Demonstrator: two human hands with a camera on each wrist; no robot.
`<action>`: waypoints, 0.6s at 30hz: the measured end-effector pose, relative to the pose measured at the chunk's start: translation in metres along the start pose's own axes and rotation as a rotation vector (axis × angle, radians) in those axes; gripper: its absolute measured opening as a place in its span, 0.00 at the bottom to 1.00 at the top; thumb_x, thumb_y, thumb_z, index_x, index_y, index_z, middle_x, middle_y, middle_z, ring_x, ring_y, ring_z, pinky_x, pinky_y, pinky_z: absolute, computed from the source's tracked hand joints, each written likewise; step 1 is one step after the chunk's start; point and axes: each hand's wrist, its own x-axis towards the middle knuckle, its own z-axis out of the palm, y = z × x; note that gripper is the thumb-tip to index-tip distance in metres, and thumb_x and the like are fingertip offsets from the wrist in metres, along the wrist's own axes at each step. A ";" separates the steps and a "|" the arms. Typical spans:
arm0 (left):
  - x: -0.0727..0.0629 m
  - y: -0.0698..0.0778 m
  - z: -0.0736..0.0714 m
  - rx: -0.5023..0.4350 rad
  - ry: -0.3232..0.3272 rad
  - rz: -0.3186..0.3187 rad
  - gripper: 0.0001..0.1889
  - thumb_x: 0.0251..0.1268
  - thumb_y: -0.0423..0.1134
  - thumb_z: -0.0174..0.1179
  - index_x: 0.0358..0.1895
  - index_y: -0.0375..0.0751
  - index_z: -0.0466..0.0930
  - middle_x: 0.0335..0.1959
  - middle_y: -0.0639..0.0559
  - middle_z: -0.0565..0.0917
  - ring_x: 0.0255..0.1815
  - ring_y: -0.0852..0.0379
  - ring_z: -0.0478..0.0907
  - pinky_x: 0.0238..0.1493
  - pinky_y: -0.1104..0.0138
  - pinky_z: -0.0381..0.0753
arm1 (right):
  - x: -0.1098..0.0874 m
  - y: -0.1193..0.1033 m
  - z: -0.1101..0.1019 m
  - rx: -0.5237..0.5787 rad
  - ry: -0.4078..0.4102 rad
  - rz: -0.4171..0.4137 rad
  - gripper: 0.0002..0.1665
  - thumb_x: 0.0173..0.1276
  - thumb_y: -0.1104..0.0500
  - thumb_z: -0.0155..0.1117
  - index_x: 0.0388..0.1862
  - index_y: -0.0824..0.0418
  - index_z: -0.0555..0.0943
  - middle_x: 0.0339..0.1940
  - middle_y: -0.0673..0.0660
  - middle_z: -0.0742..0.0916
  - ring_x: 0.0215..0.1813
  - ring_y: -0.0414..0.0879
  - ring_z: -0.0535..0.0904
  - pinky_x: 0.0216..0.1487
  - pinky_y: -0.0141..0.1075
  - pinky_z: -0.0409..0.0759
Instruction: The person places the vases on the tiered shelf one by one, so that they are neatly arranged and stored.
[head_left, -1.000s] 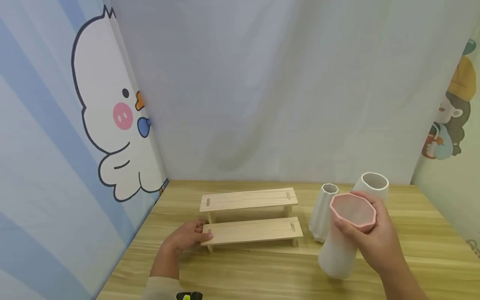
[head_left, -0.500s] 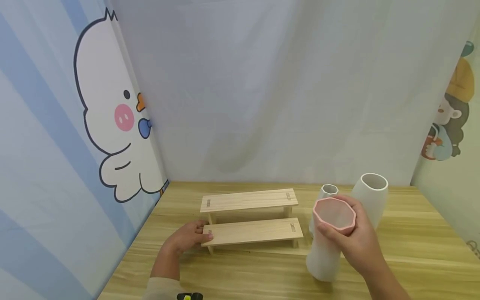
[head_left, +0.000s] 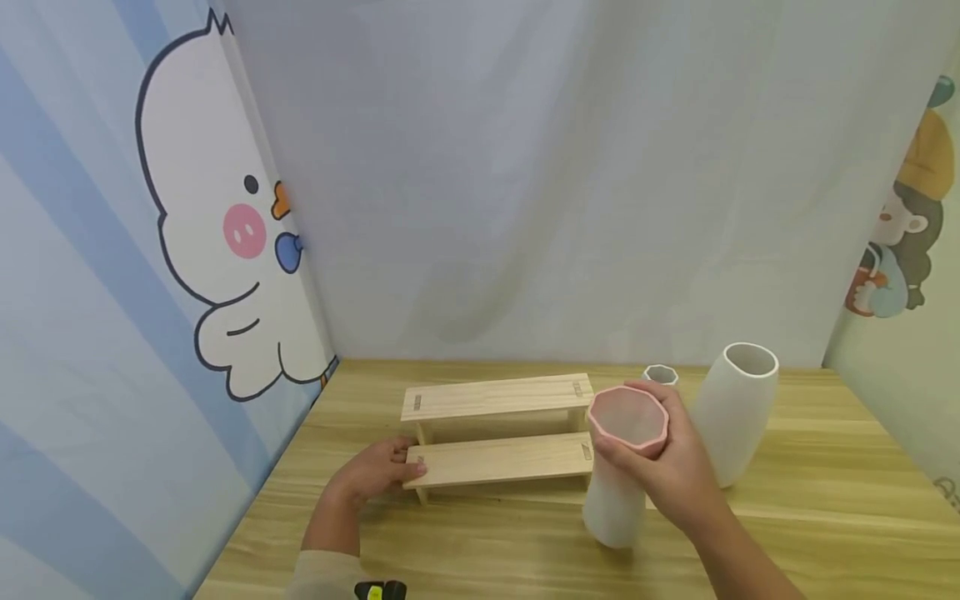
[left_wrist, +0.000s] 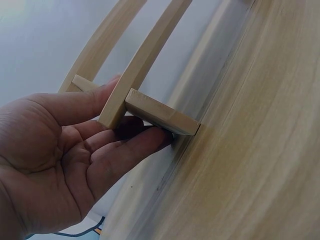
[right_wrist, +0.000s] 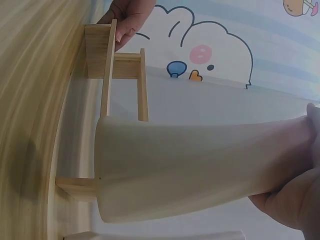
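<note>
My right hand (head_left: 672,467) grips a white vase with a pink faceted rim (head_left: 615,500) near its top. In the right wrist view that vase (right_wrist: 190,170) is held clear of the table, its base in front of the shelf. My left hand (head_left: 378,475) holds the left end of a two-step wooden shelf (head_left: 495,460). Seen from the left wrist, the thumb lies on the lower board (left_wrist: 131,80) and the fingers reach under it by the leg (left_wrist: 160,112).
A tall white vase (head_left: 735,412) stands at the right. Behind my right hand is a smaller white fluted vase (head_left: 661,375), mostly hidden. All stand on a wood-grain table (head_left: 480,550), with a grey curtain (head_left: 540,183) behind.
My right hand has carried the pink-rimmed vase leftward, from in front of the white vases to the shelf's right end. The left hand keeps its hold on the shelf.
</note>
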 end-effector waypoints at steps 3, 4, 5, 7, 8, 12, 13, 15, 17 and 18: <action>0.001 -0.001 0.000 0.015 0.009 -0.003 0.37 0.67 0.42 0.63 0.71 0.25 0.59 0.60 0.33 0.78 0.54 0.48 0.81 0.56 0.52 0.80 | 0.004 -0.002 0.006 -0.006 -0.026 0.012 0.41 0.58 0.61 0.76 0.67 0.56 0.66 0.52 0.60 0.80 0.48 0.46 0.80 0.43 0.35 0.84; 0.002 -0.001 -0.001 0.015 0.009 -0.004 0.37 0.67 0.42 0.63 0.72 0.25 0.59 0.60 0.33 0.78 0.54 0.48 0.81 0.56 0.52 0.80 | 0.005 -0.003 0.008 -0.004 -0.035 0.015 0.41 0.58 0.61 0.76 0.67 0.56 0.66 0.53 0.61 0.80 0.49 0.47 0.80 0.44 0.35 0.84; 0.002 -0.001 -0.001 0.014 0.009 -0.003 0.37 0.68 0.42 0.63 0.72 0.25 0.58 0.60 0.32 0.78 0.54 0.48 0.80 0.56 0.52 0.80 | 0.006 -0.004 0.011 -0.003 -0.044 0.020 0.40 0.58 0.60 0.76 0.67 0.56 0.66 0.53 0.61 0.80 0.49 0.48 0.80 0.44 0.35 0.84; 0.003 -0.002 -0.001 0.012 0.008 -0.002 0.37 0.68 0.42 0.63 0.72 0.25 0.58 0.60 0.32 0.78 0.54 0.48 0.80 0.56 0.52 0.79 | 0.009 -0.006 0.015 0.011 -0.062 0.026 0.40 0.58 0.59 0.76 0.66 0.55 0.66 0.54 0.60 0.80 0.51 0.50 0.80 0.45 0.35 0.84; 0.003 -0.003 -0.001 0.010 0.006 -0.001 0.37 0.68 0.42 0.63 0.72 0.25 0.58 0.60 0.32 0.77 0.54 0.48 0.80 0.56 0.52 0.80 | 0.010 -0.006 0.017 0.018 -0.070 0.028 0.40 0.58 0.59 0.76 0.66 0.54 0.66 0.54 0.60 0.80 0.51 0.51 0.79 0.45 0.35 0.84; 0.004 -0.005 -0.002 0.008 0.003 0.005 0.38 0.68 0.42 0.62 0.72 0.24 0.57 0.61 0.31 0.77 0.55 0.48 0.80 0.56 0.52 0.80 | 0.018 -0.008 0.026 0.042 -0.100 0.027 0.40 0.57 0.58 0.77 0.65 0.52 0.66 0.54 0.60 0.79 0.53 0.53 0.78 0.46 0.36 0.84; 0.004 -0.005 -0.002 0.007 0.001 0.008 0.38 0.69 0.42 0.62 0.72 0.24 0.56 0.61 0.31 0.77 0.55 0.48 0.80 0.56 0.52 0.80 | 0.020 -0.008 0.028 0.045 -0.106 0.025 0.40 0.57 0.58 0.77 0.65 0.52 0.66 0.54 0.60 0.79 0.53 0.53 0.78 0.46 0.36 0.83; 0.004 -0.005 -0.002 0.000 -0.007 0.012 0.37 0.69 0.42 0.62 0.72 0.23 0.56 0.61 0.31 0.77 0.55 0.48 0.80 0.56 0.52 0.79 | 0.024 -0.008 0.033 0.049 -0.116 0.021 0.40 0.57 0.58 0.77 0.65 0.52 0.66 0.55 0.59 0.79 0.54 0.53 0.78 0.47 0.37 0.83; 0.004 -0.005 -0.002 -0.011 -0.018 0.015 0.37 0.69 0.42 0.61 0.72 0.23 0.56 0.61 0.31 0.77 0.55 0.48 0.80 0.57 0.52 0.79 | 0.028 -0.009 0.037 0.054 -0.126 0.020 0.41 0.56 0.57 0.77 0.65 0.52 0.66 0.55 0.59 0.79 0.54 0.53 0.78 0.46 0.37 0.84; 0.004 -0.005 -0.002 -0.014 -0.021 0.016 0.37 0.70 0.42 0.61 0.72 0.23 0.56 0.61 0.31 0.77 0.55 0.48 0.80 0.57 0.52 0.79 | 0.030 -0.009 0.039 0.058 -0.131 0.017 0.41 0.56 0.57 0.78 0.65 0.51 0.66 0.55 0.59 0.79 0.54 0.53 0.78 0.46 0.38 0.84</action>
